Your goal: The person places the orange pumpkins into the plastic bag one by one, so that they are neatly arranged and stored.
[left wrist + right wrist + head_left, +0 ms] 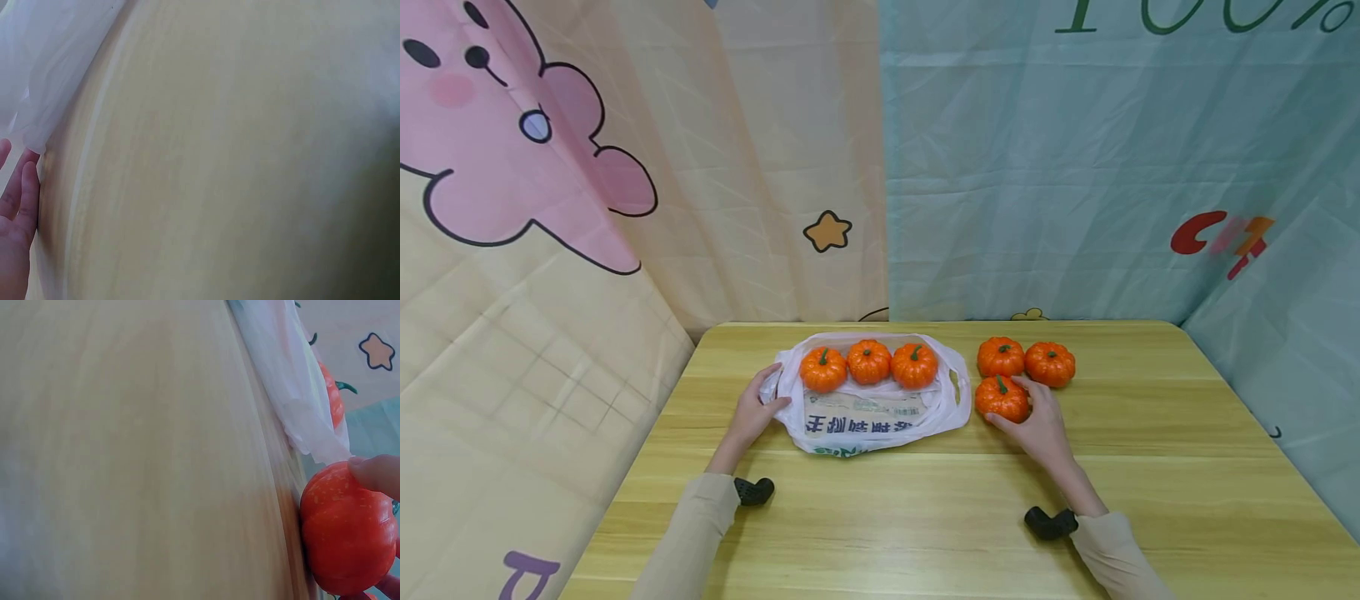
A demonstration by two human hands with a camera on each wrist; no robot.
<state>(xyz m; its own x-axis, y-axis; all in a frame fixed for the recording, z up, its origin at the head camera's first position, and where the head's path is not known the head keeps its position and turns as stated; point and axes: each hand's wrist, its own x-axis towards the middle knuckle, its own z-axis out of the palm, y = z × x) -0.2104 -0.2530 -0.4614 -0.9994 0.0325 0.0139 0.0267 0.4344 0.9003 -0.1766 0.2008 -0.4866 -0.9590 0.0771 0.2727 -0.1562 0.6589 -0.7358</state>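
A white plastic bag (958,408) with printed lettering lies spread on the table, holding a row of three small orange pumpkins: the left one (823,370), the middle one (869,362) and the right one (914,366). My left hand (756,410) rests at the bag's left edge, thumb and fingers apart, fingertips touching the plastic (50,75). To the right of the bag, my right hand (1036,421) grips another pumpkin (1002,399) between thumb and fingers. In the right wrist view this pumpkin (350,531) appears close to the tabletop, just beyond the bag's handle.
Two more pumpkins, one (1000,357) directly behind the gripped one and one (1050,364) to its right, sit on the wooden table (880,533). Printed curtains (1075,183) stand behind and beside the table.
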